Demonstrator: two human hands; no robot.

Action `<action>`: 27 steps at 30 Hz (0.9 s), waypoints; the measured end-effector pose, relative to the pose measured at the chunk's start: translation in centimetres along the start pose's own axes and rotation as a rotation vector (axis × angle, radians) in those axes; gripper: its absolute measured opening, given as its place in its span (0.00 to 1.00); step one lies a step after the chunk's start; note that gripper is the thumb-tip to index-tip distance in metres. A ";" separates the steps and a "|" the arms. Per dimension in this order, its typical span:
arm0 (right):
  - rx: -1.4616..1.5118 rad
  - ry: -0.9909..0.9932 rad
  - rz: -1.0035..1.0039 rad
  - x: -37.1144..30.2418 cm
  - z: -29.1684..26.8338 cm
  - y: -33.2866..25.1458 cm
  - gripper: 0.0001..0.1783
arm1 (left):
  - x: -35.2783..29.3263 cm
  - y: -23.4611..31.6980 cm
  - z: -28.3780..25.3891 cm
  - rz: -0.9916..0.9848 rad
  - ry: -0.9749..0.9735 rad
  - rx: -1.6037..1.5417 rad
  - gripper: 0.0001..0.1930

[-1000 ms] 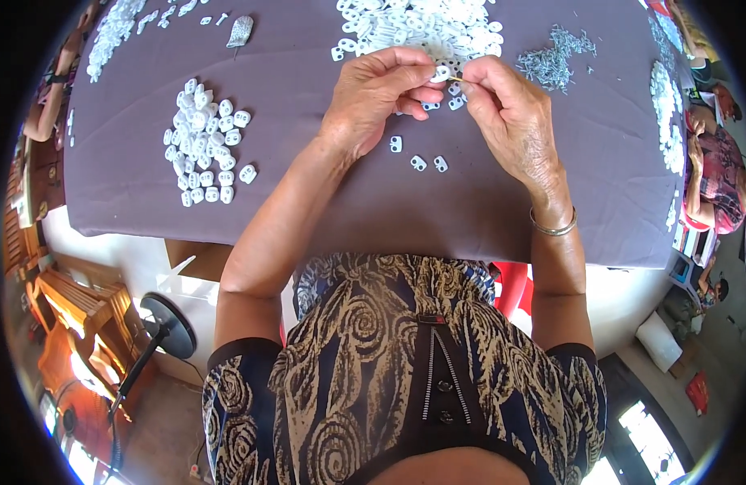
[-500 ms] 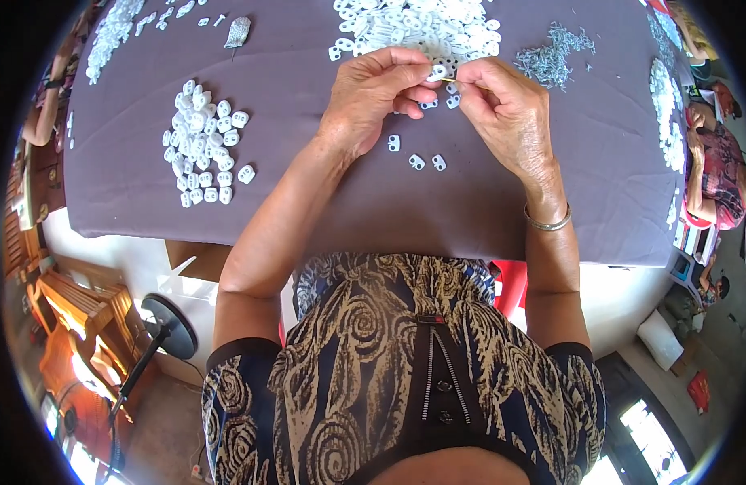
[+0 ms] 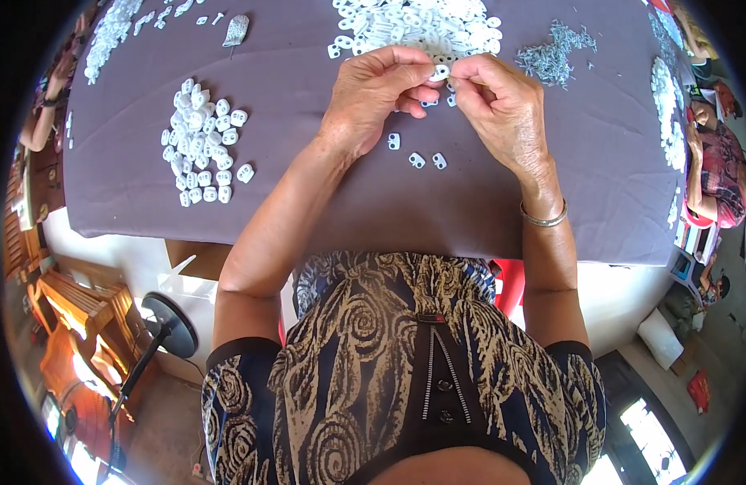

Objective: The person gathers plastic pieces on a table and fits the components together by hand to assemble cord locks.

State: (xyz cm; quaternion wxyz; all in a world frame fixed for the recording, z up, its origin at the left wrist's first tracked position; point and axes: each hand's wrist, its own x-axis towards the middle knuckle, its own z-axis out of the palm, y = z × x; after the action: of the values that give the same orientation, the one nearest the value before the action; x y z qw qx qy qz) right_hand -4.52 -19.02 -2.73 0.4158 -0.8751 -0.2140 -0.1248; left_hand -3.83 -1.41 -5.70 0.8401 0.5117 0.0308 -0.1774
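Note:
My left hand (image 3: 378, 97) pinches a small white plastic piece with a hole (image 3: 441, 72) between thumb and forefinger, above the dark table cover (image 3: 324, 206). Close against its right side, the thumb and forefinger of my right hand (image 3: 509, 109) are pressed together; what they grip is mostly hidden. Below my hands lie a few loose white two-holed pieces (image 3: 394, 141). Just beyond my fingers spreads a big heap of white plastic parts (image 3: 421, 24). To the left is a pile of rounded white pieces with dark marks (image 3: 201, 137).
Small metal pins (image 3: 555, 55) lie in a heap at the far right. A greyish pouch-like object (image 3: 237, 30) rests at the far left. More white parts line both table ends (image 3: 112, 36). Other people (image 3: 719, 166) sit at the sides. A black round-based stand (image 3: 169, 326) is lower left.
My right hand has shifted slightly left, nearer the white piece. The thin yellowish tip between my hands no longer shows. The white piece has turned so its hole faces up.

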 end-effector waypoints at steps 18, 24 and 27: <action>0.253 -0.212 0.226 -0.3 -0.8 1.1 0.03 | 0.2 -0.3 -0.4 0.047 -0.058 0.092 0.06; 0.334 -0.152 0.270 -0.6 -1.1 1.6 0.02 | 0.2 -0.1 -0.3 0.052 -0.026 0.110 0.05; 0.181 -0.366 0.337 -0.4 -2.6 2.2 0.02 | 0.2 0.0 -0.4 0.053 -0.029 0.127 0.05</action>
State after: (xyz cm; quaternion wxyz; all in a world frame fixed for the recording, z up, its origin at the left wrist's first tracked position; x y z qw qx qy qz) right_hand -3.94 -22.40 -2.73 0.4617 -0.8656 -0.1473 0.1264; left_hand -3.63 -1.13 -5.93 0.8106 0.5621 -0.0063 -0.1639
